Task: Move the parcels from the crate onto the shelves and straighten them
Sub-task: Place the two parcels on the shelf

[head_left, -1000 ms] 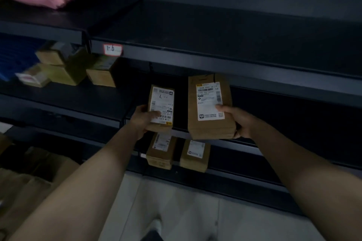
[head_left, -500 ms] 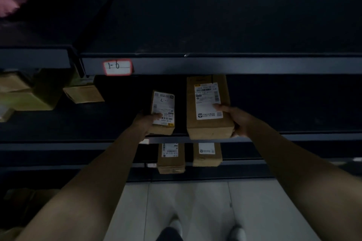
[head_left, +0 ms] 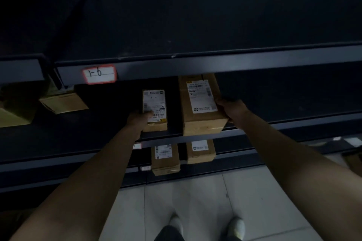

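Observation:
A small brown parcel with a white label lies on the middle shelf. My left hand grips its left side, thumb on the label. Beside it to the right lies a larger brown parcel with a white label, its far end under the shelf above. My right hand holds the larger parcel's right side. Both parcels sit at the shelf's front edge, side by side with a gap between them. The crate is out of view.
Two more brown parcels sit on the shelf below. Other boxes stand at the left of the middle shelf. The upper shelf's front rail carries a tag marked 1-6. Pale floor tiles and my shoes are below.
Both parcels have gone further back onto the middle shelf. My right hand has shifted from the larger parcel's front corner to its right side. The view has turned to the right.

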The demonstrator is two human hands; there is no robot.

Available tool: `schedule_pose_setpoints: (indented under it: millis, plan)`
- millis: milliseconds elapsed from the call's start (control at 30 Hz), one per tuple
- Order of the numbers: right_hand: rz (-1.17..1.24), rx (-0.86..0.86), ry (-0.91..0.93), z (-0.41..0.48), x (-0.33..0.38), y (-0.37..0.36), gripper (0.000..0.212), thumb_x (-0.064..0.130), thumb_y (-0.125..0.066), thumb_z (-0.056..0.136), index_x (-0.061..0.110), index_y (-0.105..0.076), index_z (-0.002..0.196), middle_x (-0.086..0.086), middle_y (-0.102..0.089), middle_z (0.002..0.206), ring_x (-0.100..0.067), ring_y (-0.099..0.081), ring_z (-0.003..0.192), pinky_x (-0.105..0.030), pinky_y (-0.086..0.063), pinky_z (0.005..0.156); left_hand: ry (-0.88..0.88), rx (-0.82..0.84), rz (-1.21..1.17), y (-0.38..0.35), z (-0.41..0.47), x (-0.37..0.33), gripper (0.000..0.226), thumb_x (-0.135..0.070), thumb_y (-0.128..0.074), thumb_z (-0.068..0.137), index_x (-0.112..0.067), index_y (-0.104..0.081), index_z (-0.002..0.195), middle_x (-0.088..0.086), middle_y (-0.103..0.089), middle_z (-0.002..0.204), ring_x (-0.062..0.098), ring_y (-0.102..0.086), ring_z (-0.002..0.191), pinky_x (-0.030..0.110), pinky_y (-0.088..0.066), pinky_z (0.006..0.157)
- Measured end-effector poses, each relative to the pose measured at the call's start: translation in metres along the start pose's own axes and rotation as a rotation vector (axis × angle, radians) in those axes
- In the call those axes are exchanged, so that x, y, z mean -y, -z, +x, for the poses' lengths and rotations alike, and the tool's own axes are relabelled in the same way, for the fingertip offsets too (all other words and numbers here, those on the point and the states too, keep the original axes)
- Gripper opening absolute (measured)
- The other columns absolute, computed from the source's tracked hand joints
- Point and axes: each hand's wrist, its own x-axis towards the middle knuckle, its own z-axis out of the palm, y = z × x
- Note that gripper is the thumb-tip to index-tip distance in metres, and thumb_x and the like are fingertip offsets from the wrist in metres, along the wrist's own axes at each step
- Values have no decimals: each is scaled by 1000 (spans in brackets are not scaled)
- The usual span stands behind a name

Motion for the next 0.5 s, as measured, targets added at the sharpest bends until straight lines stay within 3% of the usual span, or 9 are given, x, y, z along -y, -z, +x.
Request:
schedule_pose_setpoints:
  millis: [100,133,233,300,367,500]
  plan:
    - [-139,-76,104,-9,3,9,29,21,-57,95,1,-60,117,-19,-65,115,-31,-62,106,-39,-51,91,-23,-114,209,-2,-5,-5,75,-49,-68,70,-12,-51,132,14,-53,132,34,-52,115,43,-47,97]
    - [-244,-80,161,-13,3,12,29,22,-56,96,2,-61,117,-17,-65,114,-30,-62,106,-40,-51,92,-55,-166,316,-4,-12,-9,73,-49,-65,71,-13,-50,132,15,-49,134,35,-47,119,44,-43,100]
    - [-560,-86,353,-34,9,26,34,27,-53,97,7,-60,123,-9,-65,115,-24,-63,104,-26,-51,76,-292,-281,495,-16,-55,-31,46,-24,-58,87,-10,-50,131,19,-45,135,37,-42,123,43,-40,101]
    - [-646,-66,417,-48,12,41,43,30,-54,96,9,-53,134,-9,-63,120,-24,-61,109,-20,-46,74,-481,-240,504,-30,-92,-45,37,-15,-54,91,-6,-54,128,18,-53,130,34,-50,118,36,-45,97]
    - [-760,-58,462,-64,14,60,49,30,-56,95,11,-47,140,-11,-60,128,-27,-58,115,-27,-49,87,-646,-156,575,-50,-130,-58,31,-11,-52,93,-6,-59,122,16,-58,125,30,-56,110,28,-45,88]
    - [-1075,-175,567,-104,19,125,41,27,-52,96,13,-51,134,-15,-59,126,-32,-54,115,-37,-48,92,-976,55,803,-120,-216,-89,30,-18,-55,93,-13,-58,122,7,-54,122,23,-54,108,33,-45,90]
